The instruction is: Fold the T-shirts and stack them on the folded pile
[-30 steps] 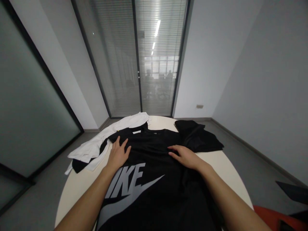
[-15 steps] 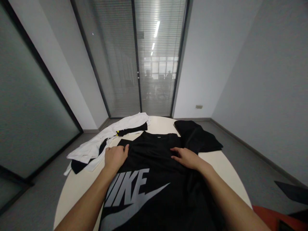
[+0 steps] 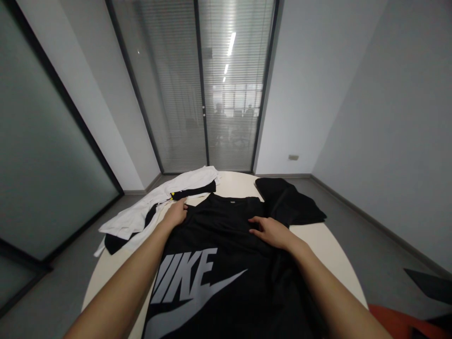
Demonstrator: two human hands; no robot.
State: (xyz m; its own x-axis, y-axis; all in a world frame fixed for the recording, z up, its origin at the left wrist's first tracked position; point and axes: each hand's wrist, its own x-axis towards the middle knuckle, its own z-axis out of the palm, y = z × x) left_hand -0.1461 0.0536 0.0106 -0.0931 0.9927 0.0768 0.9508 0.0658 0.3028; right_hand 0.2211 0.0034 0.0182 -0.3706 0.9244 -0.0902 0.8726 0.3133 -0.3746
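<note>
A black shirt (image 3: 229,247) lies spread on the table (image 3: 328,254), collar (image 3: 235,201) toward the far edge. The right hand (image 3: 271,232) rests on it, thumb and forefinger apart; the left hand (image 3: 175,213) touches one shoulder, though whether its fingers pinch is hidden. White clothing (image 3: 187,180) lies along the far left edge, black clothing (image 3: 305,206) at the far right.

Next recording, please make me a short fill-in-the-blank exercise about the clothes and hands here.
1. The black shirt bears, in large grey letters, the word ____.
2. The white garment lies toward the table's ____ side.
3. The hand nearer the dark bundle is the person's ____ one.

Missing words: NIKE; left; right.
</note>
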